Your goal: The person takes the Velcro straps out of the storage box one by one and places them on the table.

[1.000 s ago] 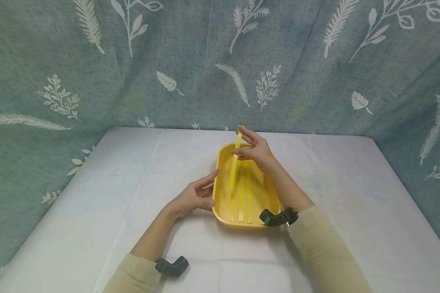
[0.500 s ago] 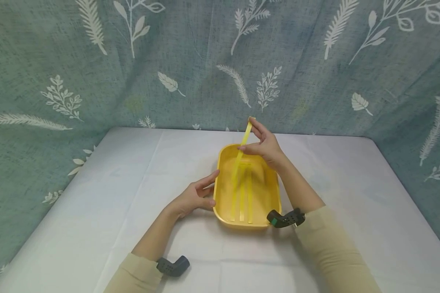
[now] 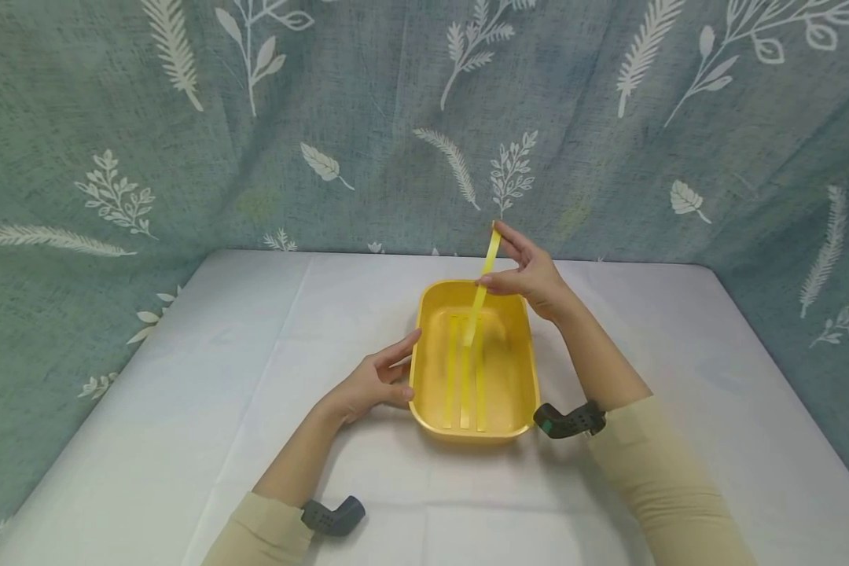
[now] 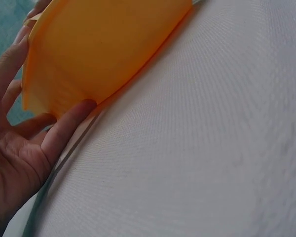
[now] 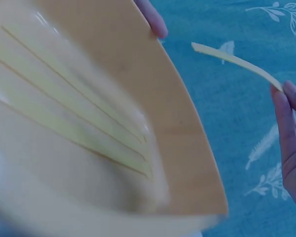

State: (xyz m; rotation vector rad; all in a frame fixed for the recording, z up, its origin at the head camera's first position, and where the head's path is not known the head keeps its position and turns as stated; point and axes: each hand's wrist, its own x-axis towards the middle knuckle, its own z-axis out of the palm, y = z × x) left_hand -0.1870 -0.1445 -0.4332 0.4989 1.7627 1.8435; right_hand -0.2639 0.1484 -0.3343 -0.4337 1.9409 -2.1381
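A yellow tray (image 3: 509, 385) with rounded corners stands on the table. Several thin yellow strips lie lengthwise on its bottom, one of them a flat strip (image 3: 449, 385) on the left. My right hand (image 3: 534, 279) pinches another yellow strip (image 3: 490, 251) above the tray's far end; this strip slants down toward the tray's middle. In the right wrist view, the held strip (image 5: 237, 60) curves slightly and its free end is apart from the tray. My left hand (image 3: 371, 381) touches the tray's left side, fingers spread along the outer wall, as the left wrist view also shows.
A white cloth (image 3: 311, 314) covers the table. Behind it hangs a blue-green curtain (image 3: 368, 94) with white leaf patterns. Dark wrist cameras sit on both forearms, the right camera (image 3: 569, 420) beside the tray's near right corner.
My right hand has moved right and slightly up with the pinched strip, whose lower end has swung rightward over the flat strips. The left hand and tray have stayed about in place.
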